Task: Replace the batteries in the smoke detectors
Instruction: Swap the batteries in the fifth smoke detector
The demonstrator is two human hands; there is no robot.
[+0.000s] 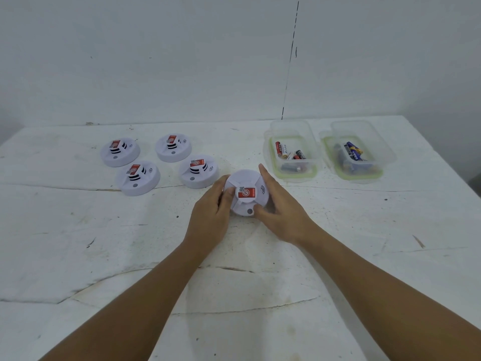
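1. I am holding a white round smoke detector (246, 192) between both of my hands, just above the white table (260, 295), near its middle.
2. My left hand (210, 214) is curling round the detector's left rim, with my thumb lying against the raised centre cap next to the red sticker (246, 193).
3. My right hand (282, 212) is gripping the right side: my fingers are reaching up along the far right rim and my thumb is pressing on the near edge, just beside the small grey button (250, 211).
4. The detector is tilting its face toward me, so its sticker and the little sound-wave mark are showing.
5. Four more smoke detectors are sitting in a group to my left on the table: the far left detector (120, 151), the far middle detector (173, 147), the near left detector (137, 177) and the nearest detector (199, 171), which is lying just beside my left fingertips.
6. To my right, two clear plastic containers with green-edged rims are standing side by side, well apart from the group of detectors.
7. The left container (292, 152) is holding red and black batteries (290, 153); it is sitting just beyond my right fingertips.
8. The right container (356, 152) is holding blue batteries (352, 152).
9. A plain white wall (156, 61) is rising behind the table.
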